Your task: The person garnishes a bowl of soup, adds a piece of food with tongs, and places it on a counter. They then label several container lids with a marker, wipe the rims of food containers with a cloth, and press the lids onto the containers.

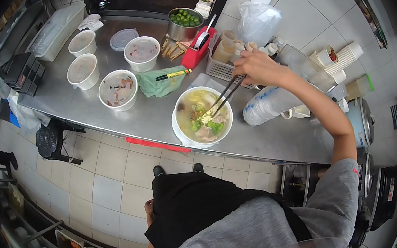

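My right hand is closed around a pair of dark chopsticks above the counter. The chopstick tips reach into a white bowl of soup. Noodles, pale meat slices, chopped greens and yellowish minced bits show in the broth, and the tips touch those bits. Beneath the bowl is a white plate or lid, mostly covered. My left hand hangs low beside the black apron, away from the counter; it is partly hidden, and its fingers are too small to make out.
Several lidded tubs, one a front tub, stand left of a green cloth with a marker on it. Behind are a red tape dispenser and a pot of green limes. Stacked plastic cups lie right of the bowl.
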A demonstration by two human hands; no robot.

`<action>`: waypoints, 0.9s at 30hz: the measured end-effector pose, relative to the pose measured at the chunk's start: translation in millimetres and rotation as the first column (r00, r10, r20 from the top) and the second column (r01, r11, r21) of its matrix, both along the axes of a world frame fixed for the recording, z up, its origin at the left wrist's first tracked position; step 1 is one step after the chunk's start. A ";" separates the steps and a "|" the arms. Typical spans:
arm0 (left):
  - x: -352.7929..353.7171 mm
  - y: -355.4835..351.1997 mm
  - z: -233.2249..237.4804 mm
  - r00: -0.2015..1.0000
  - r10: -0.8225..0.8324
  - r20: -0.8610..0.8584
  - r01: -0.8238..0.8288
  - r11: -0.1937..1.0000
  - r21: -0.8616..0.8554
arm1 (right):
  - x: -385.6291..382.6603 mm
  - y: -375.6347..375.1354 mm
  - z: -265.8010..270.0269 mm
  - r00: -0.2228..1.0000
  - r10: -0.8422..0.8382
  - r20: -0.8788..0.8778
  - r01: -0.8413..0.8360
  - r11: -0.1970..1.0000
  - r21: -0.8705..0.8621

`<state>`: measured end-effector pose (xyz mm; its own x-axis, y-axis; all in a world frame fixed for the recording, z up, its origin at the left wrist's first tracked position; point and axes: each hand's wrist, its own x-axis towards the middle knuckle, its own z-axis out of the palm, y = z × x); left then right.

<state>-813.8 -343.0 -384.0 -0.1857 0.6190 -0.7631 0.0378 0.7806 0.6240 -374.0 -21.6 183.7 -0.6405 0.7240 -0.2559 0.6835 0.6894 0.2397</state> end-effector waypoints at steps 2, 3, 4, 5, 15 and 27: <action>1.2 1.0 -2.6 1.000 -0.007 0.006 0.007 1.000 0.005 | 0.8 17.3 0.9 0.998 -0.061 0.027 0.064 0.991 -0.115; 1.0 0.9 -1.0 1.000 -0.009 0.009 0.009 1.000 0.003 | 1.4 26.9 0.9 0.993 -0.105 0.056 0.114 0.978 -0.176; 1.5 2.1 -1.1 1.000 -0.015 0.009 0.015 1.000 0.004 | 1.0 36.3 1.1 0.985 -0.148 0.089 0.165 0.958 -0.236; 1.7 2.4 -1.0 1.000 -0.020 0.010 0.020 1.000 0.005 | -0.2 46.2 1.6 0.974 -0.187 0.125 0.217 0.931 -0.293; 0.1 12.1 7.0 0.999 -0.038 0.001 0.038 0.999 0.003 | -4.8 76.5 -6.2 0.935 -0.256 0.245 0.340 0.842 -0.419; -3.6 15.0 1.0 0.998 -0.062 -0.016 0.063 0.997 0.039 | -0.2 24.3 -12.4 0.969 -0.200 0.145 0.206 0.978 -0.031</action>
